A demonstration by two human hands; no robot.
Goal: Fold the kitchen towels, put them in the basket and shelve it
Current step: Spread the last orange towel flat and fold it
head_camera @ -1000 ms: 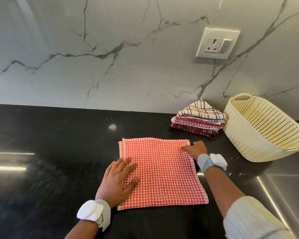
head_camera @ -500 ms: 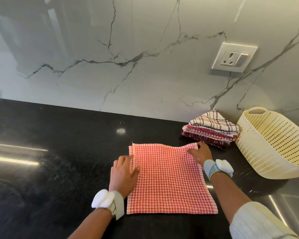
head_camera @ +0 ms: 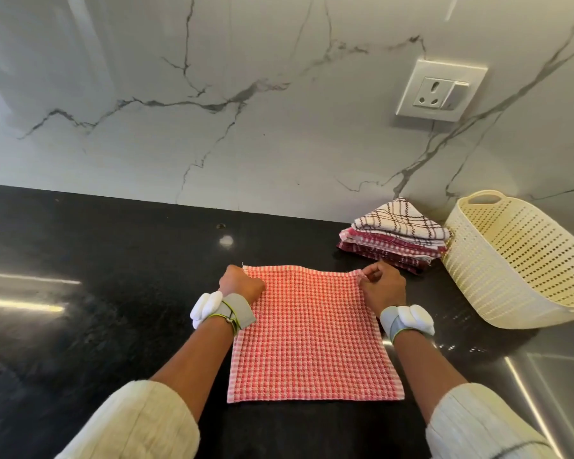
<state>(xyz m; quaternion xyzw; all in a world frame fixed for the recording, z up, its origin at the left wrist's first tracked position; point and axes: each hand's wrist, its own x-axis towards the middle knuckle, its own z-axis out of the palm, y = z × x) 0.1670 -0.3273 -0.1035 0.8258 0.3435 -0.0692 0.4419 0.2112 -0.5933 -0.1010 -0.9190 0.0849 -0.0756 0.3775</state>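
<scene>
A red-and-white checked towel (head_camera: 312, 336) lies flat on the black counter (head_camera: 113, 293), folded into a rough square. My left hand (head_camera: 241, 283) pinches its far left corner. My right hand (head_camera: 383, 286) pinches its far right corner. A stack of folded towels (head_camera: 395, 236), topped by a white one with brown lines, sits behind my right hand against the wall. A cream perforated basket (head_camera: 517, 263) lies tipped on its side to the right of that stack, its opening facing me.
A marble wall (head_camera: 246, 127) rises behind the counter, with a white power socket (head_camera: 439, 91) above the stack. A steel surface (head_camera: 560, 376) begins at the counter's right end. Bare black counter stretches to the left of the towel.
Both hands slid from resting flat on the towel to its far corners and closed on them. The camera moved nearer and tilted down.
</scene>
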